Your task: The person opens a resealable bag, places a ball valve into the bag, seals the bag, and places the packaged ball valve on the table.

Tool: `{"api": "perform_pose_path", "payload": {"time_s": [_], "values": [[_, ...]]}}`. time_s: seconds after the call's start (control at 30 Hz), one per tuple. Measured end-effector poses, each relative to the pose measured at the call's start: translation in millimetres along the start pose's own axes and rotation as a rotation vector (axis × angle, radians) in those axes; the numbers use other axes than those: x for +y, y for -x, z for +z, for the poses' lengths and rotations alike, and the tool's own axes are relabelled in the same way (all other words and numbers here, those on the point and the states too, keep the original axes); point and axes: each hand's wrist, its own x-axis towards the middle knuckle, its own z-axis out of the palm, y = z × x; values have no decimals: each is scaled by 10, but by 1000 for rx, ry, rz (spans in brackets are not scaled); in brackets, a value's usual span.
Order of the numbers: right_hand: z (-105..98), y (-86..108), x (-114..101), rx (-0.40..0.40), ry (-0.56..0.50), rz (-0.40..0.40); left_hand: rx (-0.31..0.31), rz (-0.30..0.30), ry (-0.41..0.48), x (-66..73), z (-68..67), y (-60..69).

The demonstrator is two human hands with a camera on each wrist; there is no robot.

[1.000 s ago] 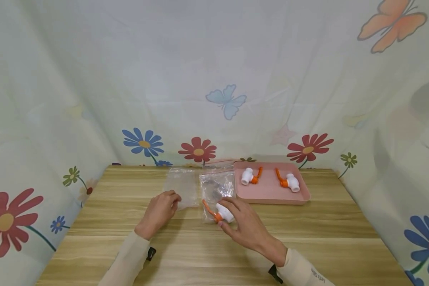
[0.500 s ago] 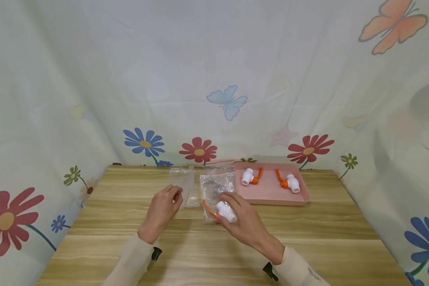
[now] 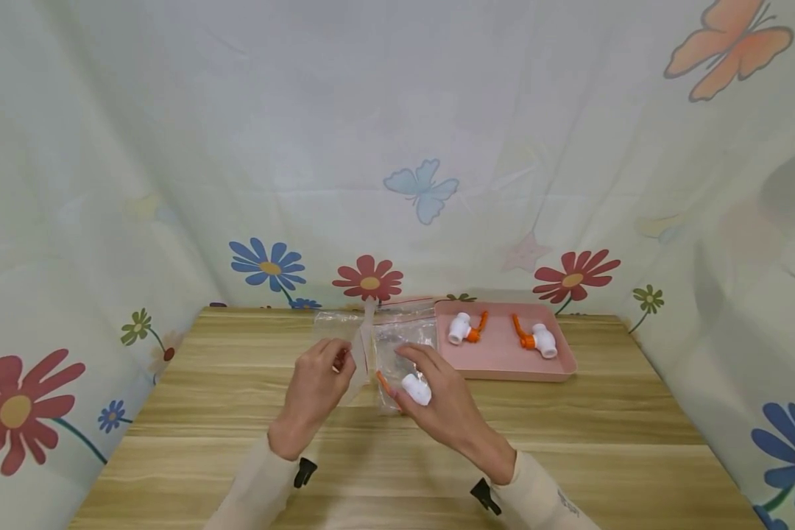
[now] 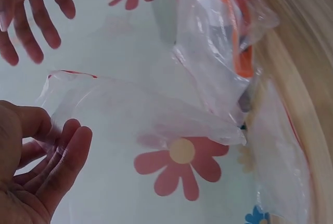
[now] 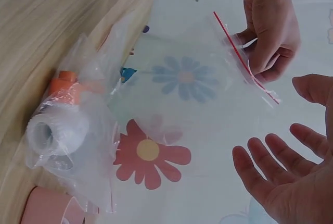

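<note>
My left hand (image 3: 316, 390) pinches a clear zip bag (image 4: 130, 109) near its red-striped edge, and the bag hangs lifted off the table. It looks flat, with nothing visible inside. Palm toward the held bag, my right hand (image 5: 291, 177) has its fingers spread and apart from it. In the head view the right hand (image 3: 447, 403) is in front of a bagged white ball valve (image 3: 416, 390) with an orange handle, hiding part of it. The right wrist view shows that valve (image 5: 57, 130) inside its own clear bag on the table.
A pink tray (image 3: 503, 374) at the back right holds two white ball valves (image 3: 460, 328) with orange handles. Another flat clear bag (image 4: 281, 156) lies on the wooden table (image 3: 205, 383). Behind the table hangs a flowered curtain (image 3: 318, 147).
My left hand has lifted a clear bag off the table and moved it right. My right hand has shifted slightly left, off the bagged valve, with its fingers opening.
</note>
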Motion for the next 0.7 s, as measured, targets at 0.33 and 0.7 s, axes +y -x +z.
{"api": "perform_pose_path", "payload": {"time_s": [0.33,0.7], "values": [[-95,-67,-107,30,-67,49,62,21,90,298,17,-102],[-129,-63,-107,81,-67,58,116,-1,209,552,67,-152]]}}
